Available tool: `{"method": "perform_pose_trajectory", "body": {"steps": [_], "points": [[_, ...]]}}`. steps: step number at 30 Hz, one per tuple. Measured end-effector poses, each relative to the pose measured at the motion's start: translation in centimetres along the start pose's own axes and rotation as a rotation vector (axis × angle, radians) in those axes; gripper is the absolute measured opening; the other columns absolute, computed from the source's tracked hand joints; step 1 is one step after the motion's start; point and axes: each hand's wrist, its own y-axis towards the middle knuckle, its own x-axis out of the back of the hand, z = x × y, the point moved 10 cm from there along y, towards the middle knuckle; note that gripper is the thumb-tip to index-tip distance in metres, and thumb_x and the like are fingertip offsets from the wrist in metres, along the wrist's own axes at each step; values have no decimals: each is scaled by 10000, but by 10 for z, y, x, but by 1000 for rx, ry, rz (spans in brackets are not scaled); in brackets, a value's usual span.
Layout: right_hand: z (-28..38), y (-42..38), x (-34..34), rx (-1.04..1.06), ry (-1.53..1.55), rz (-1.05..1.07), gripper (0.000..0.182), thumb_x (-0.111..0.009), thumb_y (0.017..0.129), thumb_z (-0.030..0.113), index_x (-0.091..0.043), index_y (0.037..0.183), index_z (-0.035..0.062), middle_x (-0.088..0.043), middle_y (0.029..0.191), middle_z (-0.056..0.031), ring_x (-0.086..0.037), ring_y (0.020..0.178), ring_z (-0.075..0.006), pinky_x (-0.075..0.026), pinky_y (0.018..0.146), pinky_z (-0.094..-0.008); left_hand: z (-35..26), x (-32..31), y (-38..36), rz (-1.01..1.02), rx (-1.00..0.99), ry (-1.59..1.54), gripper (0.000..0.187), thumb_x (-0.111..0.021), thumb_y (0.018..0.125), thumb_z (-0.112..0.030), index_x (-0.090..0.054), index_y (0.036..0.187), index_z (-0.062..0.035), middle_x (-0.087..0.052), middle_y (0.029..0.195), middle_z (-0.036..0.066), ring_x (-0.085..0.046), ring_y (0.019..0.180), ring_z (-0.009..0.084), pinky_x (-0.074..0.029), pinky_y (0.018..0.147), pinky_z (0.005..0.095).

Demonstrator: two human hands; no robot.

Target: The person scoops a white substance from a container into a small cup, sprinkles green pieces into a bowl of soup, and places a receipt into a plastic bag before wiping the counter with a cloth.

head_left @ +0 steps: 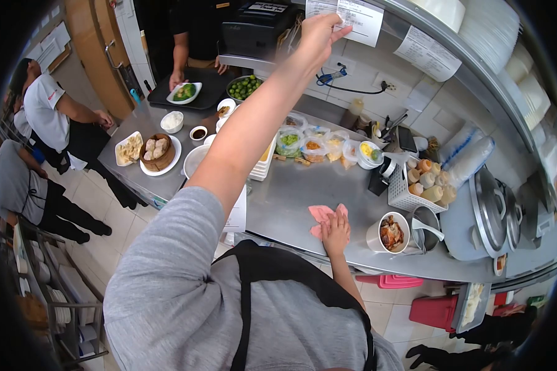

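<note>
My left hand [325,32] is raised at the top, its fingers closed at the edge of a printed paper slip [360,23] hanging from the shelf rail. Low on the steel counter [278,207], my right hand [335,232] presses on a bunched pink cloth [320,214], fingers bent over it. Right of the cloth stands a white tub [382,238] of browned meat pieces, beside a metal pot [424,230]. Behind the cloth are bags and small tubs of chopped food [314,146]. Another slip [428,52] hangs farther right.
Squeeze bottles fill a white basket [408,196]; large lids [490,210] lie beyond. Left are a dumpling steamer [157,152], sauce and rice bowls. A person's hand [177,79] touches a dish [184,93] on a black tray. Two more people [52,117] stand left. A red bin [432,312] is below.
</note>
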Motion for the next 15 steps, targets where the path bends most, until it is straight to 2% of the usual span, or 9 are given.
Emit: {"method": "perform_pose_trajectory", "body": {"steps": [3, 7, 11, 13, 14, 15], "points": [[-3, -1, -5, -10, -16, 13, 358, -558, 776, 260, -530, 1092, 94, -410, 1285, -119, -360, 1180, -328, -274, 960, -446, 1, 2, -4, -44, 79, -171, 107, -515, 751, 13, -540, 832, 80, -582, 880, 138, -588, 794, 201, -542, 703, 313], [-3, 0, -7, -19, 8, 31, 367, -558, 776, 257, -527, 1099, 86, -402, 1296, -112, -352, 1188, -322, -269, 968, -444, -4, 3, -14, -16, 66, -148, 98, -527, 744, 16, -546, 820, 75, -593, 862, 137, -594, 761, 192, -540, 697, 308], [-4, -1, -10, -22, -9, 34, 368, -560, 774, 257, -527, 1100, 91, -401, 1297, -107, -350, 1191, -319, -268, 972, -442, -10, 1, -14, 45, -82, 89, 95, -529, 753, -5, -549, 811, 68, -588, 814, 119, -590, 732, 178, -544, 676, 302], [-4, -1, -11, -13, -16, 35, 366, -561, 773, 258, -528, 1099, 96, -403, 1294, -107, -351, 1190, -318, -268, 972, -441, -8, 0, -12, 32, -39, -54, 102, -526, 756, -9, -546, 815, 72, -582, 800, 111, -586, 726, 178, -546, 678, 305], [-5, -1, -10, -24, -9, 36, 360, -559, 777, 262, -529, 1098, 102, -407, 1289, -104, -350, 1191, -316, -267, 974, -441, 0, 5, -5, -40, 14, -121, 113, -521, 757, -11, -544, 814, 83, -586, 827, 122, -593, 708, 185, -553, 624, 302], [-5, -1, -11, -30, 1, 40, 355, -558, 781, 267, -531, 1097, 109, -410, 1285, -102, -349, 1192, -314, -265, 975, -441, 2, 7, -3, -55, 4, -111, 113, -521, 757, -11, -544, 814, 83, -586, 827, 122, -593, 708, 185, -553, 624, 302]]}}
